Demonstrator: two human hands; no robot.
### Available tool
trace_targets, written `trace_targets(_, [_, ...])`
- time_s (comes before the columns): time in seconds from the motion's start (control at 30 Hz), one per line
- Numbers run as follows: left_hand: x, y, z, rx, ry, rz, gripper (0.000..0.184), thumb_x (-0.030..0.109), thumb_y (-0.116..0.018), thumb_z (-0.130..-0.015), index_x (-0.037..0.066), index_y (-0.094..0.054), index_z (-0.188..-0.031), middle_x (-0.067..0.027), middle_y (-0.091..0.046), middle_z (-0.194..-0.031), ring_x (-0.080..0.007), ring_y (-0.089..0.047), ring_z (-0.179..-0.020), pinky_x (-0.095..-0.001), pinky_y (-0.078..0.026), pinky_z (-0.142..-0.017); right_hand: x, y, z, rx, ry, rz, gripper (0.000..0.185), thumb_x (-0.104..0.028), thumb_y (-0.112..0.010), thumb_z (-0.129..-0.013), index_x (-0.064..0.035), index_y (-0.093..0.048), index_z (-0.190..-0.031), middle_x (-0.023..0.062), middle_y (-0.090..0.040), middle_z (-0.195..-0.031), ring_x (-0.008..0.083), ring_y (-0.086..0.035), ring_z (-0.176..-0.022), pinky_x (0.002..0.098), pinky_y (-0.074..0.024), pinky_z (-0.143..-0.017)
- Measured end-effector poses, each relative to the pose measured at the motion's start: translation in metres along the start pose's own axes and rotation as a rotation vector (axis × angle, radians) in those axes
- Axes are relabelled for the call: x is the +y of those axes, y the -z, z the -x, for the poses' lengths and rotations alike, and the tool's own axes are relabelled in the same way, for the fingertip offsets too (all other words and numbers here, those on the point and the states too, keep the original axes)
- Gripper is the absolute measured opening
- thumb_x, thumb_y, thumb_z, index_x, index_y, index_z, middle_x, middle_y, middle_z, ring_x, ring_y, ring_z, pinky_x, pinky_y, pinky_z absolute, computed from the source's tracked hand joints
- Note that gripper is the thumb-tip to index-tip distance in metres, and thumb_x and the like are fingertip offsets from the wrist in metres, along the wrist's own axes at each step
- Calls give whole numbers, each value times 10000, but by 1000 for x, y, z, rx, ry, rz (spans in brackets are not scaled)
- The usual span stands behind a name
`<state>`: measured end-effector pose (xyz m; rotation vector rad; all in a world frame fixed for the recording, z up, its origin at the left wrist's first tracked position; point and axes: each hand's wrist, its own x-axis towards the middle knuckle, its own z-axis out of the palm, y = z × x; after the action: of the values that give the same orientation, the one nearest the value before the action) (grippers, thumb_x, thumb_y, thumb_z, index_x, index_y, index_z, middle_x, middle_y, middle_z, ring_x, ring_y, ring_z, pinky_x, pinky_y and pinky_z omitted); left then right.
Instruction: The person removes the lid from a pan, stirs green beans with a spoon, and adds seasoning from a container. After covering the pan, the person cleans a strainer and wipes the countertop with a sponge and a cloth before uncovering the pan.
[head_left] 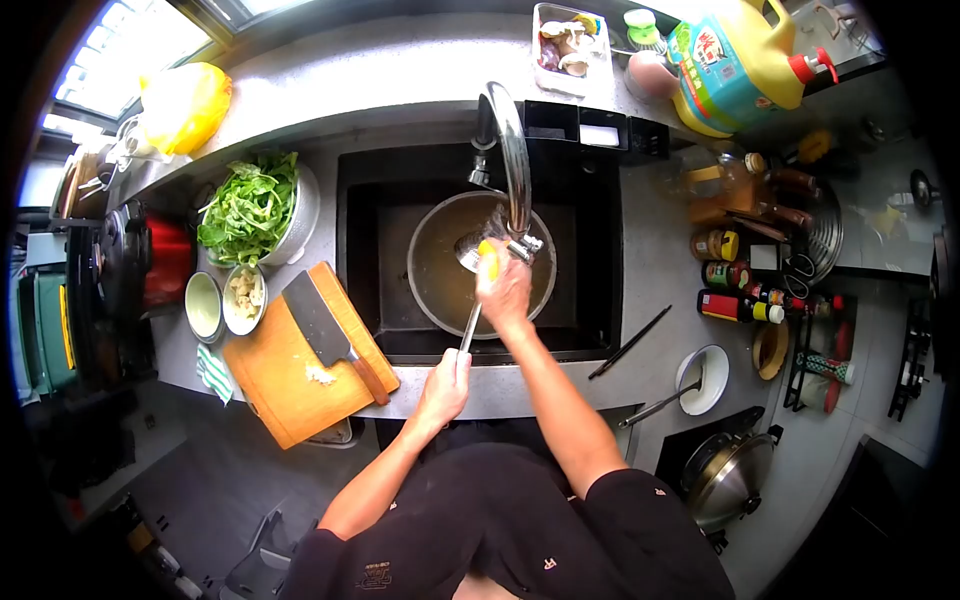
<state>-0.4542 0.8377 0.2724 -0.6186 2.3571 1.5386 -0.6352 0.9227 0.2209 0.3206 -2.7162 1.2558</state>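
My left hand [445, 388] is closed around the lower handle of a long-handled metal utensil [470, 325], near the sink's front edge. The utensil's rounded, shiny head [467, 252] is over the round metal basin [413, 285], partly hidden, so I cannot tell its exact kind. Against it, my right hand [504, 290] closes on a small yellow sponge-like piece [488, 258], just below the curved faucet [518, 170]. Cloudy water fills the basin, which stands in the black sink [590, 270].
Left of the sink, a cleaver [322, 320] lies on a wooden cutting board [285, 385]. Behind the board are a bowl of leafy greens [308, 205] and two small bowls. To the right are a black stick-like item [630, 342], a white bowl [712, 375] and several bottles.
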Motion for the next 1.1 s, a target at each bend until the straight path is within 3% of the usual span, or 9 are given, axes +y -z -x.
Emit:
trace_targets(0.23, [-1, 11, 15, -73, 13, -10, 312, 312, -464, -1070, 13, -480, -984, -282, -611, -779, -515, -604, -796, -538, -455, -651, 106, -22, -38, -446, -576, -596, 293, -137, -699, -844, -46, -681, -1122, 124, -737, -1007, 230, -705, -926, 374, -549, -855])
trace_targets(0.33, [-5, 15, 9, -128, 19, -3, 303, 305, -462, -1071, 17, -473, -981, -286, -608, -782, -518, -599, -801, -538, -450, -645, 47, -3, -26, -178, -343, -98, 324, -177, -680, -855, -73, -662, -1161, 168, -722, -1041, 377, -693, -995, 428, -544, -894])
trace_targets(0.43, [-4, 16, 3, -117, -46, -35, 291, 297, -463, -1068, 18, -475, -983, -290, -610, -773, -522, -598, -791, -552, -446, -644, 11, 13, -12, -50, 130, 45, 319, -286, -659, -877, -96, -670, -1134, 152, -721, -1057, 345, -696, -1004, 403, -546, -878])
trace_targets(0.63, [5, 13, 19, -175, -47, -128, 269, 295, -475, -1059, 28, -467, -1026, -299, -625, -797, -527, -604, -820, -573, -449, -668, 66, -11, -94, -871, -313, 114, 437, -452, -582, -830, -45, -716, -911, 196, -729, -975, 396, -691, -983, 457, -541, -858])
trace_targets(0.8, [5, 13, -7, -87, -33, -126, 287, 301, -487, -1054, 17, -488, -1011, -307, -624, -790, -533, -603, -820, -578, -452, -666, 7, 4, -29, -123, 280, 78, 297, -283, -700, -756, -135, -742, -1011, 137, -733, -1075, 325, -707, -978, 439, -569, -853])
trace_targets(0.9, [10, 16, -10, -78, -46, -115, 297, 294, -477, -1058, 6, -502, -992, -315, -617, -780, -544, -592, -811, -579, -442, -644, -3, 15, -23, -98, 317, 122, 268, -254, -694, -779, -127, -741, -1010, 119, -734, -1054, 342, -704, -973, 430, -564, -852])
trace_targets(0.97, [7, 18, 3, -109, -30, -127, 295, 291, -475, -1058, 1, -498, -1003, -326, -615, -800, -554, -580, -827, -587, -433, -651, 48, 0, -43, -414, -270, -46, 256, -239, -683, -806, -95, -734, -1011, 155, -726, -1024, 326, -710, -956, 415, -548, -838])
trace_targets(1.0, [-20, 11, 7, -28, -192, -105, 330, 351, -448, -1074, 47, -485, -949, -223, -596, -648, -443, -584, -557, -507, -423, -485, 99, -4, -47, -409, -165, -403, 244, -241, -656, -839, -68, -729, -995, 171, -714, -959, 289, -708, -889, 400, -538, -809])
trace_targets(1.1, [-16, 37, 9, -465, 477, 858, 382, 448, -389, -1086, 125, -453, -893, -17, -419, -527, -175, -393, -368, -335, -311, -338, 118, 14, -61, -413, -836, -923, 379, -364, -597, -949, -67, -683, -1168, 74, -682, -1009, 218, -662, -860, 369, -538, -801])
